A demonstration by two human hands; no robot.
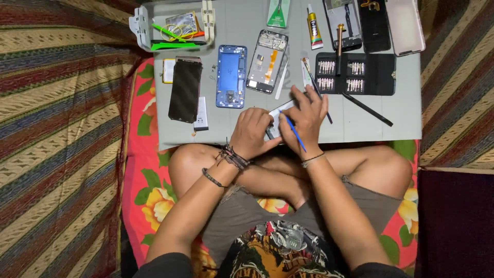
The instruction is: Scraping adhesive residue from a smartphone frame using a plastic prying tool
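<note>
Two hands work together at the near edge of a grey mat (360, 128), seen from the head camera looking down. The left hand (253, 133) is curled over a small pale phone part (282, 116) and presses it down on the mat, with fingers closed on its left end. The right hand (307, 119) lies just beside it on the right end of the same part and pinches a thin blue tool (294, 132) between the fingers; the tool points back toward the person's body. How much of the part is under the hands I cannot tell. Near the middle of the mat lie a blue phone frame (231, 76) and, just to its right, an opened phone with a bare board (266, 61). Toward the left edge a dark phone screen (184, 89) lies flat, with a white strip (201, 114) just beside its lower end. At the far left corner stands a white box with green and yellow tools (170, 31). Toward the right edge an open black bit case (355, 73) lies with a brass-coloured screwdriver (339, 38) across its far edge, and a black stick (367, 109) lies in front of it. At the far edge are a glue tube (314, 27) and more phone shells (405, 25). The person sits cross-legged on red flowered cloth (146, 154).
</note>
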